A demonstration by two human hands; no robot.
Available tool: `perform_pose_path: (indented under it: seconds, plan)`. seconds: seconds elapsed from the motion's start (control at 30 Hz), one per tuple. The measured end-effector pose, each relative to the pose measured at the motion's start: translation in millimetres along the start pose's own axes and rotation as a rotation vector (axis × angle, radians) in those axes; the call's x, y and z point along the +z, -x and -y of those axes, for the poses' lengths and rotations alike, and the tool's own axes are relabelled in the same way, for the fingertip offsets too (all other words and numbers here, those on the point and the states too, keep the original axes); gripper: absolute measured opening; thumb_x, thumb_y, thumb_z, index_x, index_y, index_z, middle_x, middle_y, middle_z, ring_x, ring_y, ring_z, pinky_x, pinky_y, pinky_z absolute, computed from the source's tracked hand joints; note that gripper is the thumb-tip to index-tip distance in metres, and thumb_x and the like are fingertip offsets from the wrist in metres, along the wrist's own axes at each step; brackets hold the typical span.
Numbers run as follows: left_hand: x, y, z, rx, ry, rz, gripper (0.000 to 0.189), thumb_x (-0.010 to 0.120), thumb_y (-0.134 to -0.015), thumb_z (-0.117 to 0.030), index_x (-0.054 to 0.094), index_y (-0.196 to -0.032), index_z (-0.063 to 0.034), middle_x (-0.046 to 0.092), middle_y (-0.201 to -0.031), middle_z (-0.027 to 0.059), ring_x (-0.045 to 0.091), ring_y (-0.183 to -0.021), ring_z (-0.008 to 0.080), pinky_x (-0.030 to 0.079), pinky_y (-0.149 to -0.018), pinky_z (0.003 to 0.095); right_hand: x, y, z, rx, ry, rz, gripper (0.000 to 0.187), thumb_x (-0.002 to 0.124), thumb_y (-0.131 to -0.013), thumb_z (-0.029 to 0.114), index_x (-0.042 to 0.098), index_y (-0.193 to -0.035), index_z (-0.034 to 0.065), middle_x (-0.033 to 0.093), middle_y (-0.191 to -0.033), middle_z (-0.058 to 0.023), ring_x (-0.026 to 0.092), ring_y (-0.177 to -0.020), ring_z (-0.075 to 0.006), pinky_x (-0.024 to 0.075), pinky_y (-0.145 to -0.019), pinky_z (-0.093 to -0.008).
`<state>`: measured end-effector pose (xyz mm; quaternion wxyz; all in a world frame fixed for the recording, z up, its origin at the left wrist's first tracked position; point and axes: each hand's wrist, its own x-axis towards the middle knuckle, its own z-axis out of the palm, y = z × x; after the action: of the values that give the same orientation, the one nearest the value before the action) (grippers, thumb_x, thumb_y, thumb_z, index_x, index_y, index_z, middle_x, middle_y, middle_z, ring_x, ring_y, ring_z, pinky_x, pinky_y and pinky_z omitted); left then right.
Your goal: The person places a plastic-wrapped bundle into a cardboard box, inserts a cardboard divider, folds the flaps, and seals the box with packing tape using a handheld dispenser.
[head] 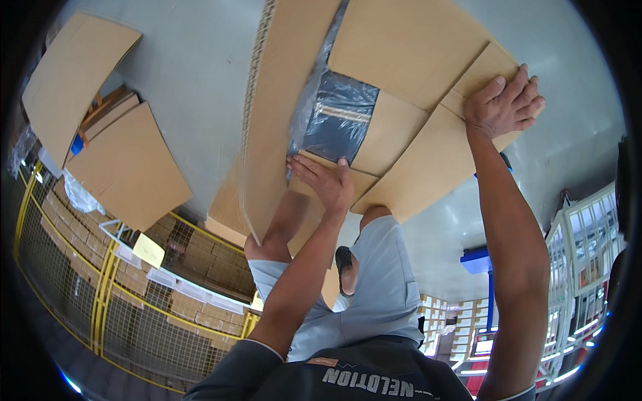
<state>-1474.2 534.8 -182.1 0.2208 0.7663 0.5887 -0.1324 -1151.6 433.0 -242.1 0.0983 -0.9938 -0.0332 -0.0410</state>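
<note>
Before me lies a large cardboard carton with its flaps partly folded. Through the gap between the flaps shows a dark object under clear plastic film. My left hand rests on a small end flap beside that gap, its fingers together and the thumb apart. My right hand lies with fingers spread on the carton's outer right corner. A tall side flap stands up left of the gap, and my knees are close against the carton's near end.
At left stand cardboard sheets by a yellow mesh fence, with stacked cartons behind it. White metal racks are at the right. A blue post rises nearby. The smooth grey floor surrounds the carton.
</note>
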Motion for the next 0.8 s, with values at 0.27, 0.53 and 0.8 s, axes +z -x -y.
perform_pose_path:
  seconds: [0.27,0.53,0.8]
  plan:
    - [-17,9,-2,-0.026,0.063,0.069,0.107,0.053,-0.1,-0.055,-0.005,-0.158,0.0141,-0.005,-0.165,0.039,-0.006,-0.155,0.0539,0.001,-0.124,0.064,1,4,-3,0.007,-0.003,-0.017,0.061,0.036,-0.103,0.047,0.041,-0.158,0.0237,0.029,-0.168,-0.0105,0.013,-0.155,-0.0451,0.008,-0.116,-0.0722]
    - [-19,-75,-60,0.65,-0.162,-0.051,0.081,0.044,-0.105,-0.047,0.022,-0.157,0.0106,0.02,-0.162,0.0396,0.019,-0.152,0.0544,0.016,-0.122,0.066,1,4,-1,-0.01,0.014,-0.027,0.061,0.036,-0.102,0.046,0.041,-0.159,0.0245,0.028,-0.168,-0.0094,0.013,-0.155,-0.0442,0.008,-0.116,-0.0714]
    - [-1,-84,-48,0.648,-0.05,0.034,0.086,0.044,-0.102,-0.05,0.021,-0.157,0.0114,0.022,-0.16,0.0399,0.025,-0.149,0.0549,0.021,-0.121,0.0631,-2,3,-1,0.024,-0.004,0.012,0.06,0.037,-0.102,0.045,0.042,-0.158,0.0246,0.028,-0.168,-0.0081,0.009,-0.156,-0.0421,0.0059,-0.118,-0.0688]
